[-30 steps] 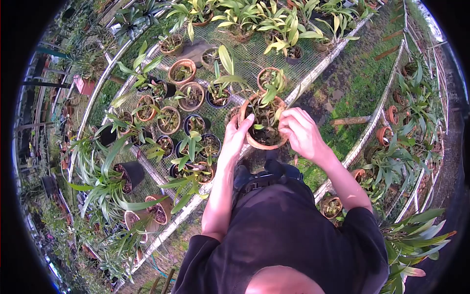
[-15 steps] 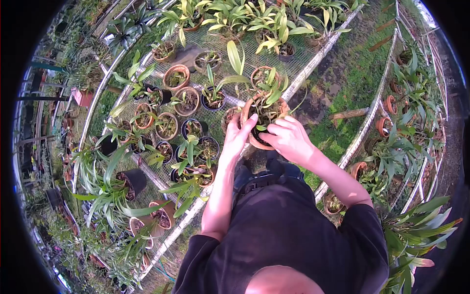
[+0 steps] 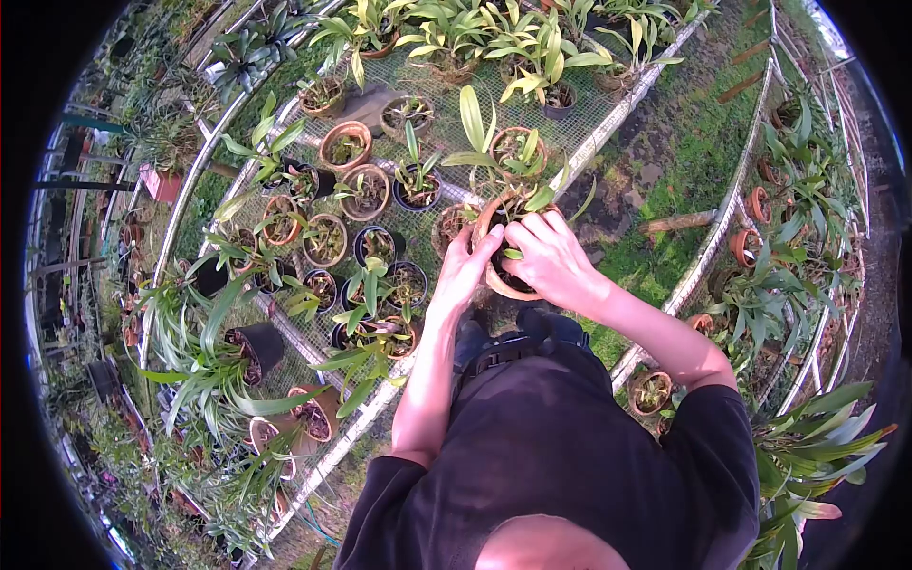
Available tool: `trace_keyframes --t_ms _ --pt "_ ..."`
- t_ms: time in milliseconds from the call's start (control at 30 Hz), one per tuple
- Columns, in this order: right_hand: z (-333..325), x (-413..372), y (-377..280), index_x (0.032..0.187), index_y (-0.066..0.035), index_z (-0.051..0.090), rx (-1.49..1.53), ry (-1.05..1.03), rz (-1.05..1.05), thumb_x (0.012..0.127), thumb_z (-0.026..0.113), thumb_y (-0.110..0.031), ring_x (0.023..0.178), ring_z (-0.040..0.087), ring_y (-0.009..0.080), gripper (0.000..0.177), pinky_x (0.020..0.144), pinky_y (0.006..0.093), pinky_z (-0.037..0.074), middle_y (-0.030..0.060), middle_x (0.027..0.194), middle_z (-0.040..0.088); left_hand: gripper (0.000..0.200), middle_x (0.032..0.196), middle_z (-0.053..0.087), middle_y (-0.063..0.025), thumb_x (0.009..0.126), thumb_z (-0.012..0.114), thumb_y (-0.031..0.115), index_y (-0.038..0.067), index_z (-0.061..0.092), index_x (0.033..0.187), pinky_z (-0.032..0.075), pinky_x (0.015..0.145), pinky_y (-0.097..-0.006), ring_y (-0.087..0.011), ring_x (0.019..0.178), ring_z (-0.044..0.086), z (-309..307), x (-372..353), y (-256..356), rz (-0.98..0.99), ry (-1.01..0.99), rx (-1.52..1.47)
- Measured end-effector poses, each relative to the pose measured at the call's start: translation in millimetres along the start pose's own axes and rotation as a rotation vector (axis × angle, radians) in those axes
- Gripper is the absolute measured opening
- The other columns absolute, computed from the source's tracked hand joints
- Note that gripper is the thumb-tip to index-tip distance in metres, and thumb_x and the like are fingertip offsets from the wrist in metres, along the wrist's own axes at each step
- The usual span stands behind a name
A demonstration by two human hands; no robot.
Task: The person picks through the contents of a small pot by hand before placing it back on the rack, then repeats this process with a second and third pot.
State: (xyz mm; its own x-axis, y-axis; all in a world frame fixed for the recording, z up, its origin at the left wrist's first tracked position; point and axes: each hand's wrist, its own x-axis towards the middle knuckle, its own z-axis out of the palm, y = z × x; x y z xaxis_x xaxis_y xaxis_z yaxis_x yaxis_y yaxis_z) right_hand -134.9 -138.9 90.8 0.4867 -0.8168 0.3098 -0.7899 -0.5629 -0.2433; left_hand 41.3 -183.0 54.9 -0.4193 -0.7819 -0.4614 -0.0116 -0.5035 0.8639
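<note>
A terracotta pot (image 3: 513, 286) with a leafy plant (image 3: 540, 199) and dark potting mix is in front of my body, at the bench's near edge. My left hand (image 3: 465, 271) holds the pot's left side, thumb over the rim and fingers around the outside. Over the pot's right side reaches my right hand (image 3: 551, 256), its fingers curled closed at the base of the plant; the fingertips are partly hidden among the stems. A small green leaf (image 3: 513, 254) shows beneath the right fingers. A smaller clay pot (image 3: 450, 226) stands just behind my left hand.
The wire-mesh bench (image 3: 560, 142) carries several clay and black plastic pots to the left and ahead, including a black-rimmed pot (image 3: 416, 188). A white bench rail (image 3: 608, 123) runs diagonally. On the right, a grassy path (image 3: 655, 228) separates another bench of potted plants.
My right hand has moved up and inward over the pot, toward the plant's base. The plant's leaves have shifted and the pot is slightly turned. My left hand stays on the pot.
</note>
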Motion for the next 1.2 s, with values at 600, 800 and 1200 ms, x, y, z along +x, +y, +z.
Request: trace_keyframes --t_ms 600,800,1200 --pt "-6.9 7.0 4.1 0.077 -0.008 0.073 -0.066 -0.055 -0.12 0.075 0.067 -0.02 0.11 0.054 0.0267 0.014 0.098 0.0431 0.042 0.0072 0.106 0.058 0.075 0.145 0.05 -0.0205 0.102 0.053 0.049 -0.005 0.035 0.152 0.033 0.115 -0.0389 -0.0267 0.137 0.045 7.3 -11.5 8.9 0.018 0.017 -0.026" --pt "-14.5 0.9 10.0 0.088 -0.006 0.071 0.02 -0.045 -0.142 0.078 0.068 -0.017 0.115 0.055 0.0243 0.015 0.098 0.0423 0.043 0.0068 0.113 0.061 0.083 0.146 0.049 -0.0212 0.1 0.055 0.055 -0.005 0.033 0.153 0.033 0.115 -0.0408 -0.0289 0.138 0.044 1.8 -2.2 -6.4 0.076 -0.049 -0.094" --pt "-66.4 -26.5 16.2 0.089 -0.004 0.06 0.255 0.301 0.246 0.078 0.074 -0.007 0.099 0.058 0.0322 0.018 0.086 0.0436 0.046 0.0106 0.104 0.06 0.079 0.145 0.049 -0.0086 0.099 0.053 0.059 0.005 0.036 0.155 0.029 0.115 -0.0411 -0.0212 0.133 0.043 -15.2 16.9 -31.7 0.148 -0.042 -0.196"
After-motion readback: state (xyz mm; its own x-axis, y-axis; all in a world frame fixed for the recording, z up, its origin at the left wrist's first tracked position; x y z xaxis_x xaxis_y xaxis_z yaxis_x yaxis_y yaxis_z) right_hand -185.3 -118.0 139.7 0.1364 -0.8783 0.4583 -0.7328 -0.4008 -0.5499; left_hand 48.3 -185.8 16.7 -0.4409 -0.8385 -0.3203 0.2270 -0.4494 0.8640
